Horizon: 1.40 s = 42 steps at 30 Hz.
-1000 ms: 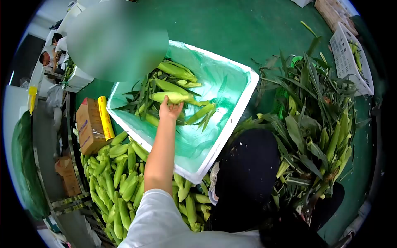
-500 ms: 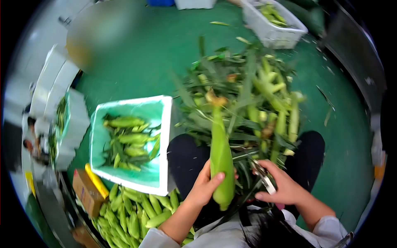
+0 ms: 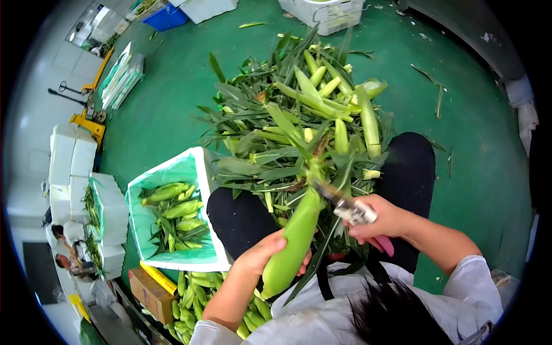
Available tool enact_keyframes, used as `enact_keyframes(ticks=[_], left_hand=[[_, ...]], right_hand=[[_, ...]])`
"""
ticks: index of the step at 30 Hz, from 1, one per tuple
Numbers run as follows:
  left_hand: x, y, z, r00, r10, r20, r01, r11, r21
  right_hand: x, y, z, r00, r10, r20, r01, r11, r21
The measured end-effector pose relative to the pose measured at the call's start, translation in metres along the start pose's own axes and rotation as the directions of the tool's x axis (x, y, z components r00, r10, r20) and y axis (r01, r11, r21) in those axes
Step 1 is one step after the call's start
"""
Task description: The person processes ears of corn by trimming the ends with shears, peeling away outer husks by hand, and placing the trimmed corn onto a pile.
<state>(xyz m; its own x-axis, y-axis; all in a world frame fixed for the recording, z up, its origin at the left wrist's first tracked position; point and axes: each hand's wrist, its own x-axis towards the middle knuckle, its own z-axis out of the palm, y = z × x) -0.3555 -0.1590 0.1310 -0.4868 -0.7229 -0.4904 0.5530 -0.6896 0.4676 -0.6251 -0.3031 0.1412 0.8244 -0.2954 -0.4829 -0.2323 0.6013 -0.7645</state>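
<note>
My left hand (image 3: 265, 256) is wrapped round a green corn ear in its husk (image 3: 294, 236), which slants up and away from my lap. In my right hand (image 3: 379, 221) is a metal hand tool (image 3: 355, 211) with a pinkish handle; its dark tip is at the stem end of the ear, blurred. Beyond my knees a heap of husks and long leaves (image 3: 253, 138) lies on the floor. To the left stands a white foam box (image 3: 205, 201) with a green liner and several husked ears inside.
More corn ears (image 3: 253, 316) lie at the lower left by a cardboard box (image 3: 150, 296). White crates (image 3: 339, 14) and a blue one (image 3: 165, 18) stand at the top. Two people (image 3: 75, 247) are at the far left, near foam boxes (image 3: 110, 213) and a yellow pallet jack (image 3: 89, 123).
The view has turned and shifted. The ear has tilted from nearly upright to a slant, and the tool in my right hand has moved up to its stem end.
</note>
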Motion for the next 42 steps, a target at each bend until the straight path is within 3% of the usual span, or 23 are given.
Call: enact_keyframes(ticks=[1, 4, 7, 8, 11, 12, 13, 15, 17, 19, 21, 22, 23, 24, 26, 28, 29, 31, 35, 37, 40, 41, 42], left_hand=[[0.001, -0.001, -0.006, 0.999, 0.011, 0.037, -0.007, 0.996, -0.091], [-0.008, 0.002, -0.017, 0.917, 0.320, -0.236, -0.361, 0.919, -0.157], [-0.075, -0.008, -0.051, 0.615, 0.606, -0.505, -0.755, 0.636, -0.157], [-0.112, -0.020, -0.064, 0.426, 0.579, -0.695, -0.789, 0.614, 0.028], [-0.249, -0.099, -0.115, -0.170, 0.326, -0.930, -0.556, 0.748, 0.363], [-0.299, -0.135, -0.123, -0.352, 0.298, -0.887, -0.284, 0.869, 0.404], [-0.349, -0.189, -0.137, -0.577, 0.302, -0.759, 0.077, 0.945, 0.318], [-0.472, -0.341, -0.171, -0.698, 0.418, -0.582, 0.578, 0.809, -0.112], [-0.495, -0.327, -0.100, -0.758, -0.074, -0.648, 0.456, 0.649, -0.609], [-0.496, -0.319, -0.095, -0.939, -0.009, -0.345, 0.257, 0.649, -0.716], [-0.487, -0.286, -0.130, -0.817, 0.480, -0.319, 0.569, 0.762, -0.310], [-0.477, -0.251, -0.168, -0.787, 0.495, -0.369, 0.525, 0.851, 0.020], [-0.465, -0.222, -0.219, -0.731, 0.516, -0.447, 0.446, 0.857, 0.260], [-0.431, -0.188, -0.277, -0.713, 0.623, -0.321, 0.351, 0.714, 0.606], [-0.346, -0.097, -0.357, -0.530, 0.590, -0.609, -0.146, 0.644, 0.751], [-0.253, -0.005, -0.391, -0.337, 0.503, -0.796, -0.367, 0.708, 0.604], [-0.220, 0.006, -0.449, -0.336, 0.431, -0.838, -0.374, 0.755, 0.539], [-0.159, -0.003, -0.614, -0.445, 0.148, -0.883, -0.169, 0.955, 0.245], [-0.106, 0.048, -0.597, -0.620, -0.187, -0.762, -0.329, 0.944, 0.036], [-0.111, 0.047, -0.592, -0.512, -0.186, -0.839, -0.511, 0.850, 0.124], [-0.132, 0.038, -0.588, 0.059, 0.021, -0.998, -0.867, 0.497, -0.041], [-0.137, 0.039, -0.582, 0.262, 0.008, -0.965, -0.943, 0.217, -0.254], [-0.140, 0.047, -0.535, 0.235, 0.154, -0.960, -0.940, 0.285, -0.184]], right_hand=[[0.003, 0.009, -0.001, 0.999, -0.042, -0.019, 0.044, 0.990, 0.133], [0.011, 0.025, 0.005, 0.985, -0.100, -0.141, 0.126, 0.975, 0.184], [0.015, 0.032, 0.027, 0.981, -0.119, -0.153, 0.162, 0.937, 0.309], [0.016, 0.037, 0.033, 0.983, -0.104, -0.153, 0.149, 0.934, 0.326], [0.020, 0.043, 0.053, 0.987, -0.025, -0.160, 0.068, 0.960, 0.273], [0.023, 0.044, 0.060, 0.986, 0.007, -0.164, 0.037, 0.965, 0.261], [0.026, 0.044, 0.066, 0.984, 0.038, -0.173, 0.006, 0.969, 0.248], [0.032, 0.039, 0.076, 0.985, 0.073, -0.154, -0.036, 0.973, 0.229], [0.046, 0.048, 0.074, 0.989, 0.088, -0.120, -0.059, 0.972, 0.228], [0.054, 0.056, 0.065, 0.988, 0.112, -0.109, -0.086, 0.972, 0.217], [0.061, 0.064, 0.064, 0.991, 0.108, -0.073, -0.085, 0.961, 0.263], [0.062, 0.065, 0.065, 0.987, 0.133, -0.090, -0.103, 0.956, 0.274], [0.065, 0.064, 0.067, 0.988, 0.141, -0.064, -0.121, 0.959, 0.256], [0.069, 0.056, 0.073, 0.985, 0.150, -0.090, -0.128, 0.968, 0.216], [0.070, 0.039, 0.099, 0.975, 0.155, -0.159, -0.123, 0.973, 0.196], [0.069, 0.035, 0.102, 0.961, 0.166, -0.222, -0.121, 0.972, 0.201], [0.066, 0.038, 0.103, 0.953, 0.112, -0.282, -0.080, 0.989, 0.121], [0.057, 0.044, 0.081, 0.952, 0.129, -0.277, -0.114, 0.991, 0.071], [-0.004, 0.072, 0.023, 0.902, 0.072, -0.426, -0.065, 0.997, 0.031], [-0.019, 0.087, 0.007, 0.884, 0.059, -0.464, -0.047, 0.998, 0.037], [-0.009, 0.085, 0.009, 0.874, 0.083, -0.479, -0.055, 0.996, 0.072], [0.006, 0.079, 0.017, 0.877, 0.097, -0.471, -0.062, 0.994, 0.089], [0.018, 0.075, 0.025, 0.886, 0.114, -0.449, -0.069, 0.991, 0.115]])
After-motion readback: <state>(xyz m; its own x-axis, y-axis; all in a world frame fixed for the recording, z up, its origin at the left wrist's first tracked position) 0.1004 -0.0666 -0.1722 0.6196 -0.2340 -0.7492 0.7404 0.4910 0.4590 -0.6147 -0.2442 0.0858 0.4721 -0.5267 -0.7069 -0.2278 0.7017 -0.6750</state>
